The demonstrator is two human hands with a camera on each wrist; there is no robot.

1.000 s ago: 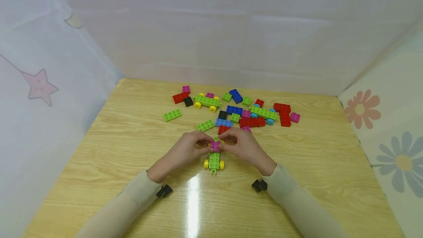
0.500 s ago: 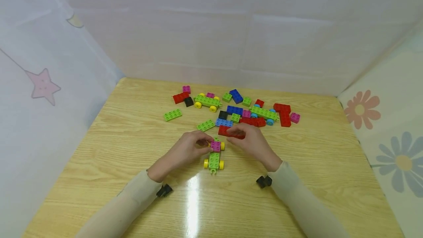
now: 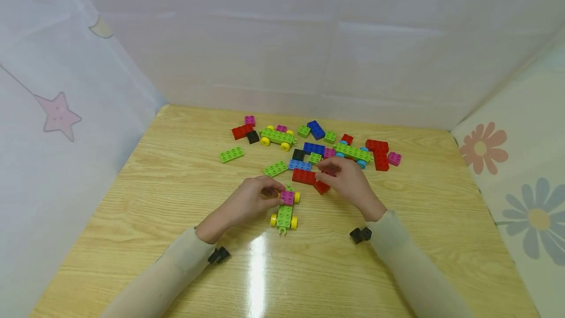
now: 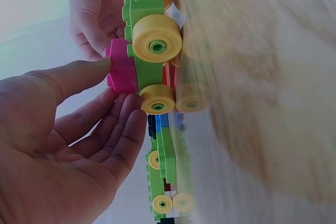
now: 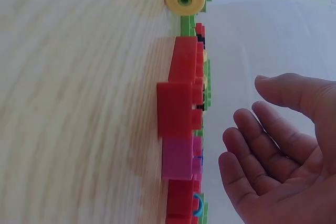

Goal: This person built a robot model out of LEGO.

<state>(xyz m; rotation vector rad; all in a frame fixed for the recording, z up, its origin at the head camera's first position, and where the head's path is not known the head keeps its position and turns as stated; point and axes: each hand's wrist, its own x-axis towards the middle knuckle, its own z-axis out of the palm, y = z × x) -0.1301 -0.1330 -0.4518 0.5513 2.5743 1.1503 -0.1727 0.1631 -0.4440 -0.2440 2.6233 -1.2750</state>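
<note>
My left hand (image 3: 260, 193) pinches a magenta brick (image 3: 288, 197) between thumb and fingers. That brick sits on the far end of a green toy car base (image 3: 284, 216) with yellow wheels, which stands on the table. In the left wrist view the thumb presses the magenta brick (image 4: 122, 66) from one side. My right hand (image 3: 348, 180) hovers over the near side of the brick pile, fingers loosely bent around nothing. Just by its fingertips lie a red brick (image 3: 303, 176) and another red brick (image 3: 321, 188). The right wrist view shows a gap between the hand (image 5: 283, 150) and the bricks.
Behind the hands, loose bricks spread across the wooden table (image 3: 176, 185). Among them are a yellow-wheeled green base (image 3: 278, 136), a blue-wheeled green base (image 3: 353, 152), a flat green brick (image 3: 231, 154) and red bricks (image 3: 381, 158). A white cloth (image 3: 265, 63) hangs behind.
My right hand has let go of the magenta brick and moved right, over the red bricks. My left hand keeps its hold; the car base's near end has swung slightly left.
</note>
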